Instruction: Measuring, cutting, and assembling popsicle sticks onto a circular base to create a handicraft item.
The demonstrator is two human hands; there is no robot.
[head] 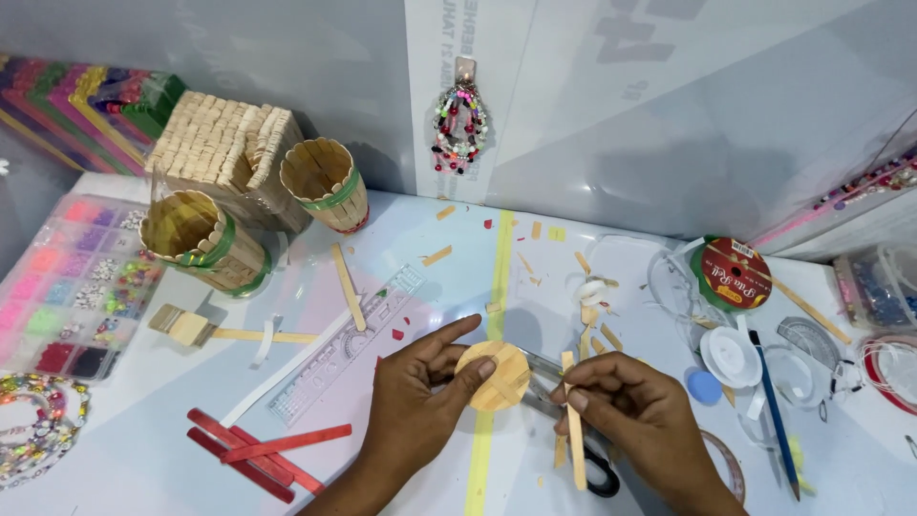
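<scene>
Nearest to me, red flat sticks (pixel 256 451) lie crossed on the table (pixel 134 449) at the left. My right hand (pixel 638 413) pinches a plain wooden stick (pixel 574 420); scissors (pixel 585 457) beneath are mostly hidden. My left hand (pixel 417 397) pinches a round wooden disc (pixel 494 376), made of joined sticks. Farther left stand two stick-built cups (pixel 202 239), rough and ribbed.

Red craft sticks (pixel 258 454); pale tan wooden disc (pixel 497 375).

A round wooden disc (pixel 493 376) and plain craft stick (pixel 574 432), both held.
</scene>
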